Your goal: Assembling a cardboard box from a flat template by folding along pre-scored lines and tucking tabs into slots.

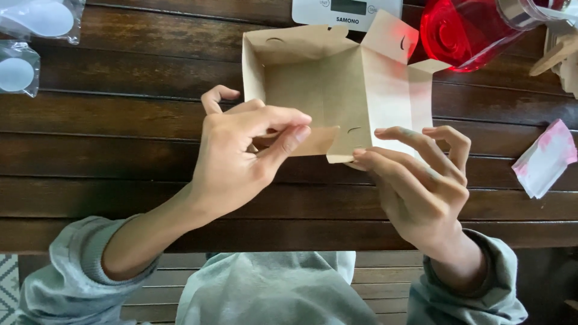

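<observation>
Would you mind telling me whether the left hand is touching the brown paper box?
Touching. The head view shows the left hand pinching the near flap of the brown paper box between its thumb and fingers, with no gap visible.

On the dark wooden counter (120, 174), a white scale (346, 12) sits left of the red jug (460, 33). A pink and white packet (546, 157) lies below the jug.
</observation>
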